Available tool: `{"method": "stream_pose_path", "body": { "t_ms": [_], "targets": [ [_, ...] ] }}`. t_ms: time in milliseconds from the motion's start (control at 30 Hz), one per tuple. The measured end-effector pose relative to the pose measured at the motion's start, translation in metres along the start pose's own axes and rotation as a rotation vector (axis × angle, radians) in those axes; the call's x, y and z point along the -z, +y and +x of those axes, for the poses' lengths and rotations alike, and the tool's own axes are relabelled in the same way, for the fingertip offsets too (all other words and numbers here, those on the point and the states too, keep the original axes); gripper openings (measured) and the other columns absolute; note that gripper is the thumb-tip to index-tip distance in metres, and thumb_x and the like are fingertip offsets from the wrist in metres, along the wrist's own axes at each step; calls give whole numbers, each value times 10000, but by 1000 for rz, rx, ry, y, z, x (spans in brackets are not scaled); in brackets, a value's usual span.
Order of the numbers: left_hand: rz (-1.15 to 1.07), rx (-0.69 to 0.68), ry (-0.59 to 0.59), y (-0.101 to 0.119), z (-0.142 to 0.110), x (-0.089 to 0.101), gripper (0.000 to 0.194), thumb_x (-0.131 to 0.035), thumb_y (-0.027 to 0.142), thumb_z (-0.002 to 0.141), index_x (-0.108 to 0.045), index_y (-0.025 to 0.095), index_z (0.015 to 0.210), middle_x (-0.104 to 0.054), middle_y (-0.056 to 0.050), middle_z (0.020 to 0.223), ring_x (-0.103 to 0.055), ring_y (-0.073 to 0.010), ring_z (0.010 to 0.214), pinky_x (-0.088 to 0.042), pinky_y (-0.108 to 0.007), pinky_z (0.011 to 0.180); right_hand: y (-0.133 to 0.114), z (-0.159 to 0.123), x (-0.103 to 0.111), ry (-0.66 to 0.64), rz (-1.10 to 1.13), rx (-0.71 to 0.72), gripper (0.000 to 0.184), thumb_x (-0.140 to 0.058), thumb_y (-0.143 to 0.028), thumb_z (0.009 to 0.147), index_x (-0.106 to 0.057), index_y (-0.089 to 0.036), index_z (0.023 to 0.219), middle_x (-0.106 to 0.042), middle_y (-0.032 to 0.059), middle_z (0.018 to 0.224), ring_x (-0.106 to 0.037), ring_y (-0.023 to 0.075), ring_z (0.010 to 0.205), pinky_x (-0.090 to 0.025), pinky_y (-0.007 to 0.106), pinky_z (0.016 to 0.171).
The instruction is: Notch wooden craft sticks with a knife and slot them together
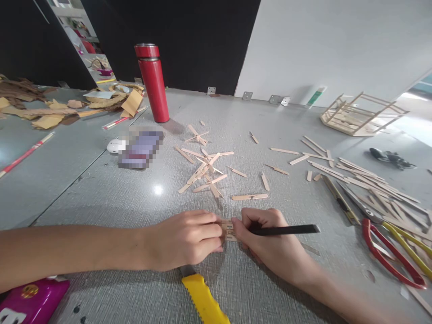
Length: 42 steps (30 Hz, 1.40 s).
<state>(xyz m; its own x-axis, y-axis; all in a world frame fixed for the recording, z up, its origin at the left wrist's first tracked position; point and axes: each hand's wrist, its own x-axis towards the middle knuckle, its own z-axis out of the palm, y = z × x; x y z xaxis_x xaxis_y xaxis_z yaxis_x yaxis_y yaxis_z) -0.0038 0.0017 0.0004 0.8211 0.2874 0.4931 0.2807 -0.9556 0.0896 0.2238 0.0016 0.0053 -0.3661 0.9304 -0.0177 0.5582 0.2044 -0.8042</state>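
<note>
My left hand (195, 236) is closed over a few short wooden craft sticks (230, 230) lying side by side on the table, holding their left end. From the other side my right hand (266, 234) grips a slim black pen-like tool (290, 230), its back end pointing right; its tip is hidden by the fingers. The right fingertips touch the same sticks. Just below my left hand lies a yellow-handled knife (204, 299), its blade partly under the hand. Beyond both hands is a loose pile of cut craft sticks (207, 168).
Red-and-yellow-handled scissors (388, 243) and more craft sticks (388, 193) lie at right, below a wooden stick frame (364, 114). A red flask (154, 85) stands at the back, near a phone (141, 150) and cardboard scraps (57, 112). A purple packet (40, 299) is at lower left.
</note>
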Motion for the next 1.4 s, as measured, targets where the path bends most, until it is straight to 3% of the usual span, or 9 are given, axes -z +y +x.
{"method": "stream_pose_path", "body": {
  "t_ms": [200, 867, 1167, 1400],
  "targets": [
    [-8, 4, -14, 1, 1, 1, 152, -599, 119, 1006, -734, 122, 937, -758, -83, 912, -692, -204, 961, -620, -338, 872, 2, 0, 2, 26, -58, 49, 431, -566, -266, 930, -331, -226, 572, -336, -76, 496, -292, 85, 487, -230, 242, 439],
    [-10, 6, 8, 1, -1, -1, 144, -605, 110, 1001, -732, 130, 936, -765, -83, 935, -696, -208, 986, -623, -344, 865, -4, 0, 4, 29, -33, 33, 428, -554, -257, 909, -281, -241, 580, -307, -79, 466, -273, 81, 456, -218, 226, 404],
    [-25, 12, 20, 0, -2, -3, 142, -606, 95, 996, -727, 136, 932, -766, -83, 941, -698, -210, 982, -624, -347, 852, -2, -2, 5, 6, -10, 28, 425, -531, -286, 968, -377, -233, 576, -449, -56, 439, -385, 80, 385, -286, 222, 387],
    [-48, 24, 33, 0, -3, -5, 142, -606, 97, 997, -732, 140, 946, -769, -80, 951, -694, -211, 1002, -620, -351, 865, 0, -3, 3, 2, 41, -44, 414, -547, -313, 973, -416, -233, 588, -469, -57, 424, -404, 77, 329, -261, 219, 340]
  ]
}}
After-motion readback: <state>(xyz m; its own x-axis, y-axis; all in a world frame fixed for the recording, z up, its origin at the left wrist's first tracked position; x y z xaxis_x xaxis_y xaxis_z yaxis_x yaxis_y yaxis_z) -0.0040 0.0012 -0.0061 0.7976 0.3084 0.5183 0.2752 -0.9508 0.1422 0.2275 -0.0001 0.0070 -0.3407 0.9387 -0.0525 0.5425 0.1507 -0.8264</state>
